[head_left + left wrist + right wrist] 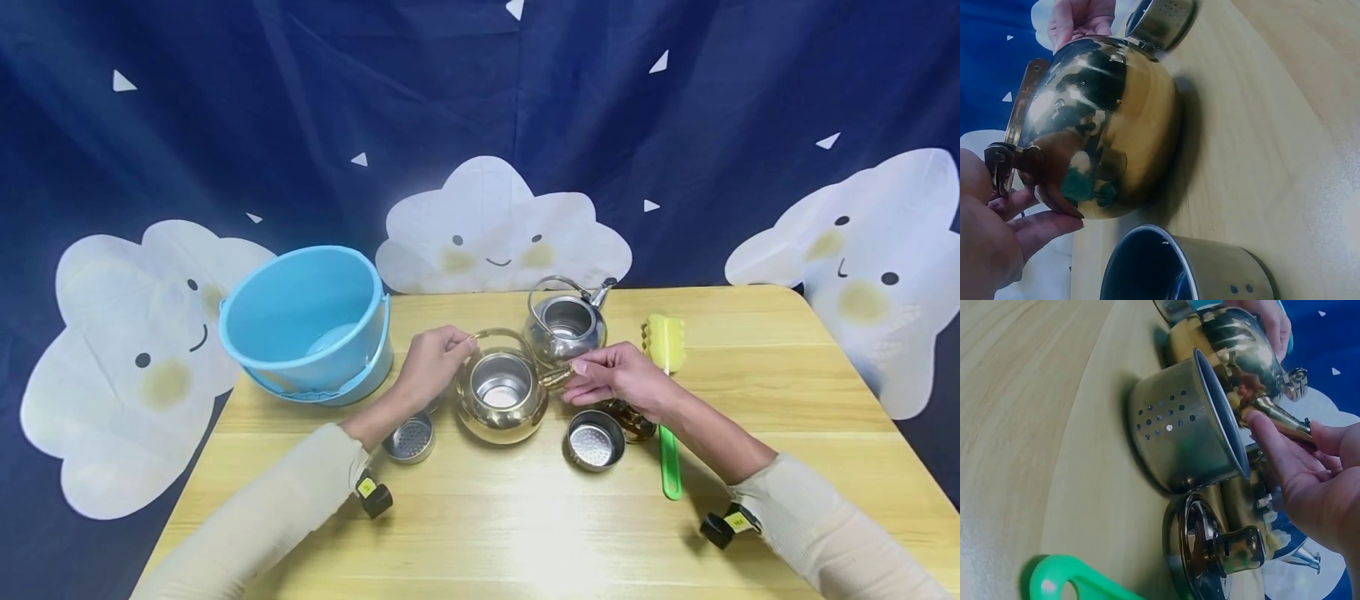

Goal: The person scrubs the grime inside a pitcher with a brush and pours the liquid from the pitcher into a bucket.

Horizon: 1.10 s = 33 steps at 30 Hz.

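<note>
A shiny gold teapot [501, 427], lidless and with its hoop handle raised, is between my two hands. My left hand [433, 360] grips its left side at the handle joint, fingers against the body in the left wrist view. With thumb and fingers, my right hand [621, 377] pinches the spout [1284, 423]. A perforated steel strainer cup [411, 439] stands beside the pot on the left, and another strainer cup [595, 442] on the right. Partly under my right hand lies a shiny knobbed lid [1200, 550]. Close behind stands a silver teapot [581, 348], also lidless.
A light blue bucket [375, 367] stands at the table's back left. To the right lies a brush with a yellow sponge head [663, 342] and a green handle [670, 471]. The wooden table [480, 525] ends at a dark blue cloud-print curtain [450, 92].
</note>
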{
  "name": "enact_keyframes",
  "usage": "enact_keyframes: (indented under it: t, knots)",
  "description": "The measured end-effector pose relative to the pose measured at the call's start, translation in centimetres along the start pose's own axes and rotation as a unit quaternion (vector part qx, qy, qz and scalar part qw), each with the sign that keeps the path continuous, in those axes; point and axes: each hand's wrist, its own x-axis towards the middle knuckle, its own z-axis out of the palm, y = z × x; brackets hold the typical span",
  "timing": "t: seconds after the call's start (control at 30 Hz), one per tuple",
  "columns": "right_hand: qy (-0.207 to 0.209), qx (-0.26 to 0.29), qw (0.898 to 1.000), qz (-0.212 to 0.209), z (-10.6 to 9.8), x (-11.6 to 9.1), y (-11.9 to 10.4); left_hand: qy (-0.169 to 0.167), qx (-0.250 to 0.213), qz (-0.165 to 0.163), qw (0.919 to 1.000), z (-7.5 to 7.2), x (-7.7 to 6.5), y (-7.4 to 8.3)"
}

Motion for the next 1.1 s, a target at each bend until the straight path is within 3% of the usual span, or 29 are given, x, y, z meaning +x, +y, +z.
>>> enact_keyframes:
  t: [1.1]
  knots:
    - [0.005, 0.014, 1.0, 0.013, -0.01, 0.1, 0.29, -0.002, 0.01, 0.002, 0.9999, 0.34, 0.32, -0.12]
